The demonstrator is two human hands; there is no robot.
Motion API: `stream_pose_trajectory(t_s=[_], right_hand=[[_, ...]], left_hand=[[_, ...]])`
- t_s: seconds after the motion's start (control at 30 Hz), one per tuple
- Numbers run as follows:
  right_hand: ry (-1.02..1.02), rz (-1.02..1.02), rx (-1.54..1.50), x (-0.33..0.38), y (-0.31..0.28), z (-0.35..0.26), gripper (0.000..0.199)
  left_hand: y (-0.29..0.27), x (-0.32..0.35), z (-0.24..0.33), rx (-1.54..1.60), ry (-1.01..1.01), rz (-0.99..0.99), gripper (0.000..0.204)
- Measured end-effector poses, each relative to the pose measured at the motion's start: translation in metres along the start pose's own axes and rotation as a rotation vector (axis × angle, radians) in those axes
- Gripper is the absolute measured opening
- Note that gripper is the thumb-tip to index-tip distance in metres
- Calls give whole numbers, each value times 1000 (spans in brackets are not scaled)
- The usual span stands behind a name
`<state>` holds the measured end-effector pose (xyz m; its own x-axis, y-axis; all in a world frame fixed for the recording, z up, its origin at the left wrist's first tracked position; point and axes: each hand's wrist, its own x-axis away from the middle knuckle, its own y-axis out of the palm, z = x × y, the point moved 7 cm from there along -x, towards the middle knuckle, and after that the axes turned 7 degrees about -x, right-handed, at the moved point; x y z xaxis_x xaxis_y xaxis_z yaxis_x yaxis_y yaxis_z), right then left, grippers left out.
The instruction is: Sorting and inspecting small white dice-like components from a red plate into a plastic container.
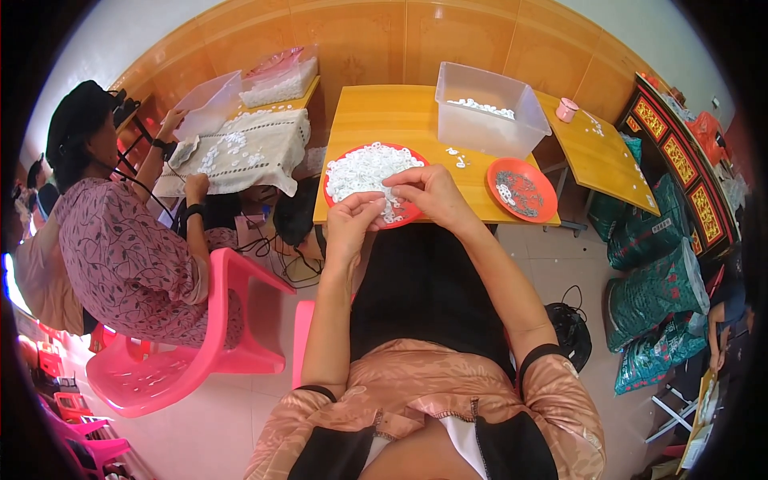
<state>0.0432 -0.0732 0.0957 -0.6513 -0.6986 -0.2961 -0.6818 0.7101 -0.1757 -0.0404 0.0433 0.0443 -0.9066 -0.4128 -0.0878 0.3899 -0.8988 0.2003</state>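
Observation:
My left hand and my right hand meet over the near right part of a red plate. A heap of small white plastic pieces fills this plate. Thumb and fingers of both hands are pinched together around a small white plastic piece, mostly hidden by the fingertips. To the right of my right hand, an orange-red plate holds small grey metal parts and a few white pieces at its left side.
A clear plastic bin with white pieces stands at the back of the wooden table. A second table bears a pink cup. On the left, a person works beside a pink chair. Green sacks lie at right.

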Motion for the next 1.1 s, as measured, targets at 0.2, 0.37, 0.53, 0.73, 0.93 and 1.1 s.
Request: stream_pose_trajectory(t_s=[0.2, 0.37, 0.53, 0.73, 0.93, 1.1], right_hand=[[-85, 9, 143, 3, 4, -10, 13], [-98, 143, 74, 3, -6, -5, 12], [-47, 120, 278, -14, -25, 56, 14], [46, 50, 489, -19, -22, 82, 16], [-44, 86, 115, 6, -12, 0, 19], [-10, -3, -77, 32, 0, -12, 21]], left_hand=[[1, 1, 2, -56, 2, -4, 15], [-8, -1, -4, -91, 6, 50, 15], [-8, -3, 0, -74, 27, 70, 16], [-5, -1, -7, 101, -87, 3, 17], [1, 6, 1, 191, -124, -33, 17], [22, 16, 9, 115, -81, -153, 17]])
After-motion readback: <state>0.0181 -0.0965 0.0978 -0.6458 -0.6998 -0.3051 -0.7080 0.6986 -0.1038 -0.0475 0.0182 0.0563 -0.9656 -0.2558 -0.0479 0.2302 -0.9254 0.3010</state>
